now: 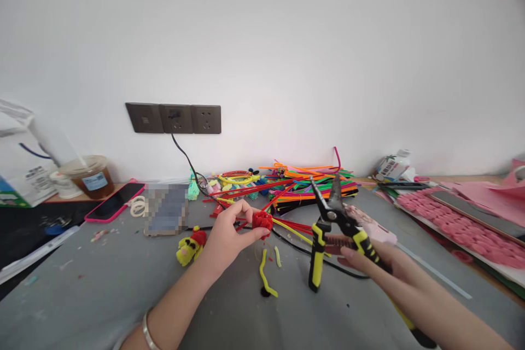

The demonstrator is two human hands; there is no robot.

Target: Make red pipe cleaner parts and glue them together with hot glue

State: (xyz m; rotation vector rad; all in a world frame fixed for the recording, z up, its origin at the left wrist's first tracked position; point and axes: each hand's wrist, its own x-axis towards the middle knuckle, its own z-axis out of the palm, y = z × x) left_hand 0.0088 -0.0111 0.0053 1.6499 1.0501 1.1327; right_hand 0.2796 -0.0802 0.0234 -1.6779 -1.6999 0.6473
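Note:
My left hand (230,236) pinches a small, tightly wound red pipe-cleaner piece (262,223) between thumb and fingers, above the grey mat (229,317). In my right hand (396,268) is a pair of wire-cutting pliers (337,219) with yellow and black handles. Their jaws are spread apart, up and to the right of the red piece, not touching it. A yellow pipe-cleaner length (263,273) and a shorter pale yellow bit (278,257) lie below the red piece. To the left of my left wrist sits a yellow fuzzy figure (187,250) with a red top.
A pile of coloured pipe cleaners (315,188) lies against the wall. A black cable (186,156) runs from the wall socket (177,119) across the mat. At left are a pink-cased phone (117,202) and a drink cup (95,180); at right, a white bottle (391,167) and pink braided material (435,210).

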